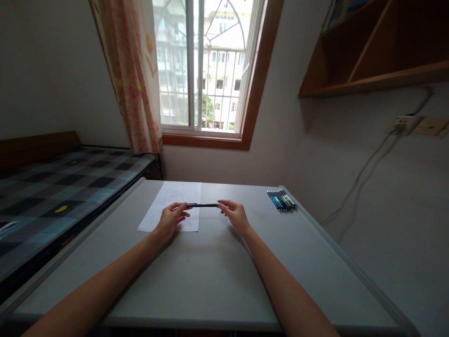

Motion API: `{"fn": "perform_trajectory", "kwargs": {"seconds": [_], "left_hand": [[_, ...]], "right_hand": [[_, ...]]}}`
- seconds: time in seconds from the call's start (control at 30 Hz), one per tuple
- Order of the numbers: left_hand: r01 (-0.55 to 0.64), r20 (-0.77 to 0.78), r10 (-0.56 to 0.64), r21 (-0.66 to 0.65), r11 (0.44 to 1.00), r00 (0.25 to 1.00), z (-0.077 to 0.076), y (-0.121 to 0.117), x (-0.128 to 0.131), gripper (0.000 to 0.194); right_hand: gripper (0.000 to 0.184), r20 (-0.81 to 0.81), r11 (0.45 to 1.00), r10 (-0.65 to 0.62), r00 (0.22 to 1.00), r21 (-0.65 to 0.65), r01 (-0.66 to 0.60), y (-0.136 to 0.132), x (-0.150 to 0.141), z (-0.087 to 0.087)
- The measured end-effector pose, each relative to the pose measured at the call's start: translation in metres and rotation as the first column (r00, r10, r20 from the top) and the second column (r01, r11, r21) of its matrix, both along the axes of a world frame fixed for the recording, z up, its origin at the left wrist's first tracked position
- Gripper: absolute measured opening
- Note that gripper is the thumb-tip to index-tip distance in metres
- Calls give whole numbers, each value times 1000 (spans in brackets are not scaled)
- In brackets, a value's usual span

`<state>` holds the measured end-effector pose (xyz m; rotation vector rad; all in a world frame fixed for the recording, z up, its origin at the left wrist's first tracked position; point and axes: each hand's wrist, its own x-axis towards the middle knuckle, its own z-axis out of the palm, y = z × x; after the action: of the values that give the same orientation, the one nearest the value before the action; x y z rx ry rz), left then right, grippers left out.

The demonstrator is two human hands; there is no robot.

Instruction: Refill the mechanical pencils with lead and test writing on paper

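Head camera: left fingers and right fingers pinched black pen near paper. Pen row lay right of paper.

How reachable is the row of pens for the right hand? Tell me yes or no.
Likely yes: bare tabletop separates the right hand from the row of pens. That hand holds one end of a black pen, though, so it would probably need to let go first.

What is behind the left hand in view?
White paper, faintly marked toward its far end. The left hand, pinching one end of a pen, hides part of the paper, so anything on that part cannot be seen.
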<state>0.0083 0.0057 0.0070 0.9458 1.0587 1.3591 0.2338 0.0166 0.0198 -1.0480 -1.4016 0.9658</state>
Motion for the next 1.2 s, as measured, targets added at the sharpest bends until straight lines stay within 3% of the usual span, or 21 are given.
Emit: {"fn": "perform_trajectory", "kwargs": {"seconds": [1.2], "left_hand": [[-3,36,3,-18,1000,999,3,-1,1,29]], "right_hand": [[25,-52,1000,8,999,4,-8,-2,0,4]]}}
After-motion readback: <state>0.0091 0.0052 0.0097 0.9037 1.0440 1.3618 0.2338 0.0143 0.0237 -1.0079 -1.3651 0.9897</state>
